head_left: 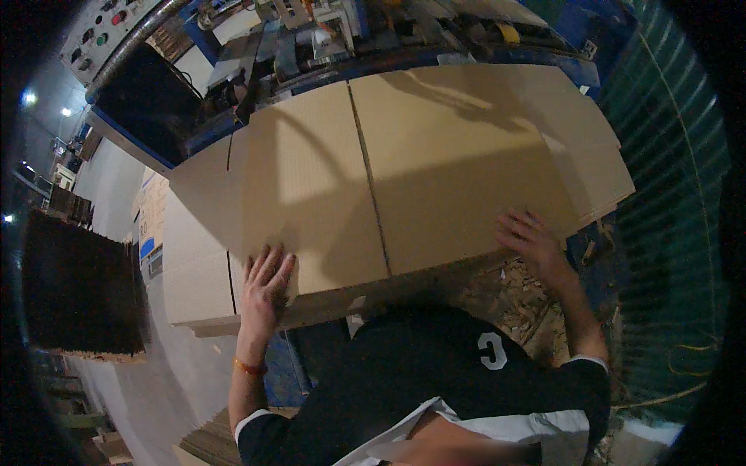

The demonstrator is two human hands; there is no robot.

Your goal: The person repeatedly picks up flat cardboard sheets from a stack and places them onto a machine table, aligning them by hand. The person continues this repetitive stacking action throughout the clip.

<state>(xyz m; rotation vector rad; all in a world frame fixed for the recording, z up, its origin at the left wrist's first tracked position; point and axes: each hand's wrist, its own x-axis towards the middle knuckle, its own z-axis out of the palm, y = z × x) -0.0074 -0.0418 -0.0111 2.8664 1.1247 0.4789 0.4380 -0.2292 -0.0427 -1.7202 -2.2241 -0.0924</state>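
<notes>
A stack of wide, flat brown cardboard sheets (458, 179) lies in front of me. A dark slot runs across the top sheet from its far edge to its near edge. My left hand (268, 283) rests on the sheet's near left part, fingers stretched out, an orange band round the wrist. My right hand (532, 239) lies at the near right part with its fingers spread on the cardboard. Both palms are partly turned from view, and neither hand appears to hold anything. Shadows fall across the sheet.
A blue machine (342, 66) with belts and rollers stands along the far edge. Its control panel (105, 35) is at the far left. Dark stacked sheets (81, 287) stand on the left floor. Cardboard scraps (521, 307) lie below right, beside a green corrugated wall (668, 202).
</notes>
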